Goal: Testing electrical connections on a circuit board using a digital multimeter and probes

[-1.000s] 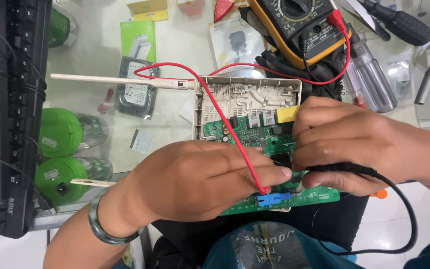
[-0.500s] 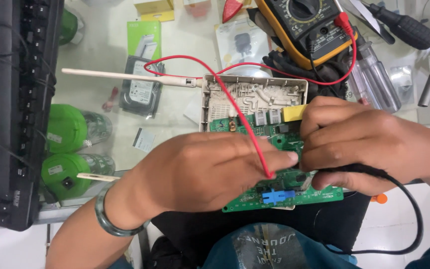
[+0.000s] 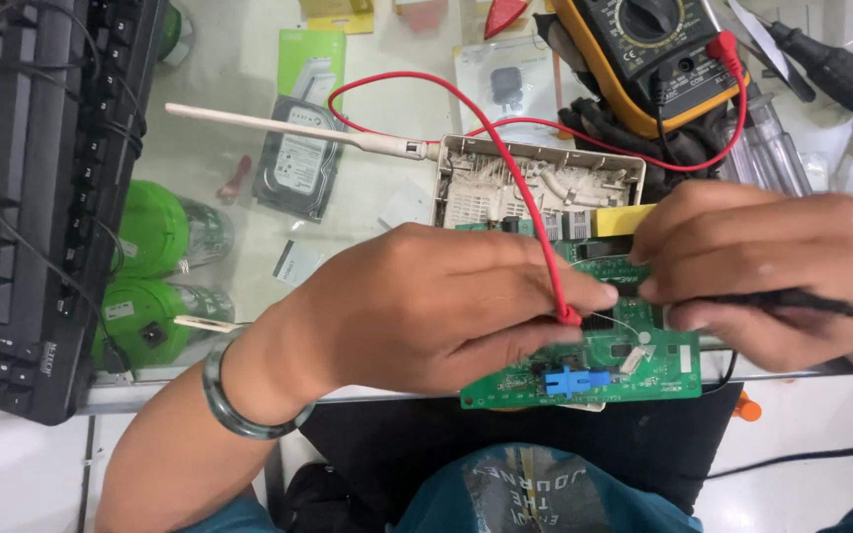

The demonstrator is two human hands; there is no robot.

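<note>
My left hand [image 3: 436, 306] is clenched around the red multimeter probe lead [image 3: 505, 168], its tip pressed down on the green printed circuit board [image 3: 624, 360] just past my fingertips. My right hand [image 3: 762, 271] pinches the black probe lead [image 3: 792, 296] between thumb and fingers, its tip hidden under them, over the same board. The board lies partly beneath both hands, at the near edge of the glass desk [image 3: 229, 109], with a small blue connector [image 3: 567, 380] on its near edge below my left fingers. Just beyond my hands sits the open off-white plastic router casing [image 3: 535, 183]; its thin white antenna [image 3: 288, 128] runs out beyond my left hand. The yellow-cased multimeter [image 3: 654, 49] is farther out, above my right hand; the red lead loops back to it. A black keyboard [image 3: 22, 188] stands well left of my left wrist, which wears a dark green bangle [image 3: 239, 410].
</note>
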